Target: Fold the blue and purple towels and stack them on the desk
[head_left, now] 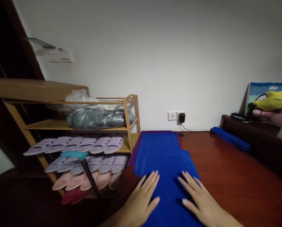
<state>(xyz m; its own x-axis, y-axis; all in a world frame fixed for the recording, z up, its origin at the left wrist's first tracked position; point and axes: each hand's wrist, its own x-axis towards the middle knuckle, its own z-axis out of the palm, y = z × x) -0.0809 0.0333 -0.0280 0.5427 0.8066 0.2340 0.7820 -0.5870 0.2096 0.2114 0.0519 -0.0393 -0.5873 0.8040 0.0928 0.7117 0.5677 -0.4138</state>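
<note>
My left hand [143, 201] is open, its fingers stretched out over the left part of a blue cloth [169, 176]. Opposite it, my right hand [200, 197] is spread in the same way near the cloth's right edge. Both palms face down, and neither hand grips anything. Whether the palms press on the cloth or hover just above it, I cannot tell. Beyond the hands, another blue cloth [158, 140] lies partly under the first one. A purple cloth [136, 153] shows along the edges beneath the blue ones.
A wooden rack [129, 126] on the left holds lilac slippers [112, 143], pink slippers [86, 182] and a plastic-wrapped bundle [96, 118]. A teal-topped handle [75, 154] stands before it. Rolled blue cloth [230, 138] lies on the reddish-brown tabletop [221, 167]. A black plug [182, 117] sits in the wall.
</note>
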